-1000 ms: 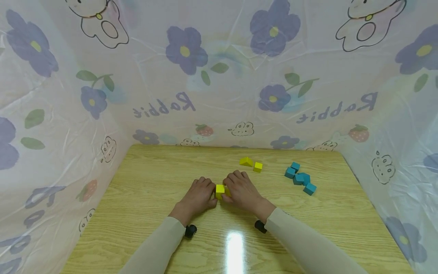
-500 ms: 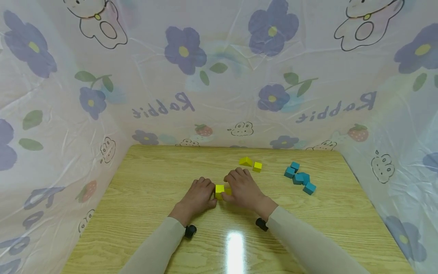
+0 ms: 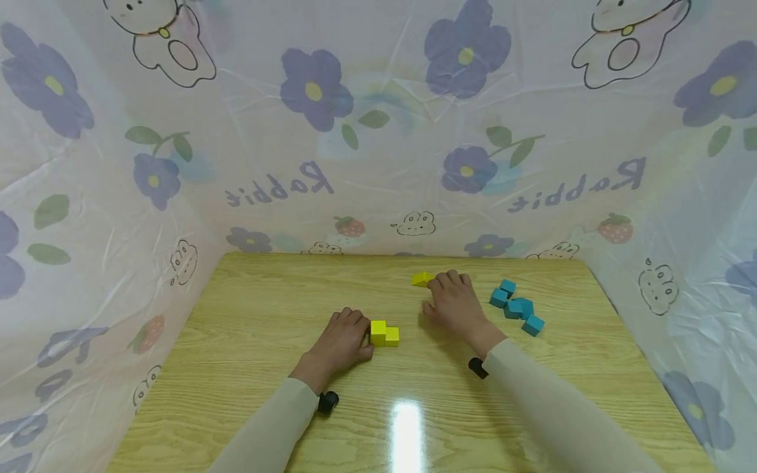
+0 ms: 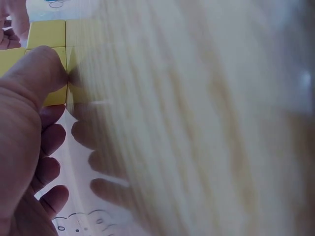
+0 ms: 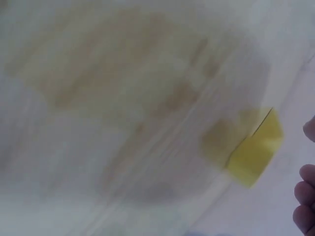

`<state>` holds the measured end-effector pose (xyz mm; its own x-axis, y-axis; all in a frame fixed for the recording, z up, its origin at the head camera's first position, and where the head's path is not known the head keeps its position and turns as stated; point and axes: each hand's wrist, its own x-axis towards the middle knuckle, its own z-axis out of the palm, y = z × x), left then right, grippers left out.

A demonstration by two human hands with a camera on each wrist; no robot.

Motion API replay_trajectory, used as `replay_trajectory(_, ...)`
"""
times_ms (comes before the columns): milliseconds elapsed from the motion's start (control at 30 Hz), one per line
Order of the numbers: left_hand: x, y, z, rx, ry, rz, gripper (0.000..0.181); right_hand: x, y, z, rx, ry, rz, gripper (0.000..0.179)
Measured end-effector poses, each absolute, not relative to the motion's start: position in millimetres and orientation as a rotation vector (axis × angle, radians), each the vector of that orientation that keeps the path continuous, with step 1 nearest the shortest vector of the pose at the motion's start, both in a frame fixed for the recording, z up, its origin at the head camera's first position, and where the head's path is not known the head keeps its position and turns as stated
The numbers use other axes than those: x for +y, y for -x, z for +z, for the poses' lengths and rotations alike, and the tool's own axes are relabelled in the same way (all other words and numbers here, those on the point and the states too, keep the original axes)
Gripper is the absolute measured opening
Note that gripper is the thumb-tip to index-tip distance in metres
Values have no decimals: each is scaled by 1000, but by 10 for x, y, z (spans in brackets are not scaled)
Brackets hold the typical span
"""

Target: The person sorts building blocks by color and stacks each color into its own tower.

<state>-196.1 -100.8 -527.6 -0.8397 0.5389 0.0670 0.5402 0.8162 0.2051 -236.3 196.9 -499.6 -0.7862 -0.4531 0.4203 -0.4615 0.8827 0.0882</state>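
Note:
My left hand [image 3: 344, 338] grips a small stack of yellow cubes [image 3: 378, 334] from its left side. In the left wrist view the thumb [image 4: 42, 73] lies across a yellow cube and the fingers are curled behind. A lower yellow cube [image 3: 392, 337] stands against the stack's right side. Farther back, my right hand [image 3: 458, 305] is over the place of another yellow cube, now hidden in the head view, beside a yellow triangular block [image 3: 421, 280]. The right wrist view shows yellow blocks [image 5: 256, 152], with the fingertips [image 5: 305, 194] apart from them.
Several blue blocks [image 3: 513, 309] lie in a loose cluster to the right of my right hand. The wooden table [image 3: 266, 289] ends at a patterned curtain [image 3: 378, 164], which also closes both sides. Black wrist cameras [image 3: 478, 368] are strapped under the sleeves.
My right hand has let go of the lower yellow cube beside the stack and moved back and right to the rear yellow blocks. The left hand stays at the stack.

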Motion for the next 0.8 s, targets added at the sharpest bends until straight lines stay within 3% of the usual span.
replay_trajectory(333,-1010,1953,-5272,-2986,884,-337,32,2421,2578,-5073,-2752,-598,-179,37)
replay_trajectory(800,-1007,1940,-5254,-2999,881,-348,32,2396,2596,-5158,-2842,-563,-145,33)
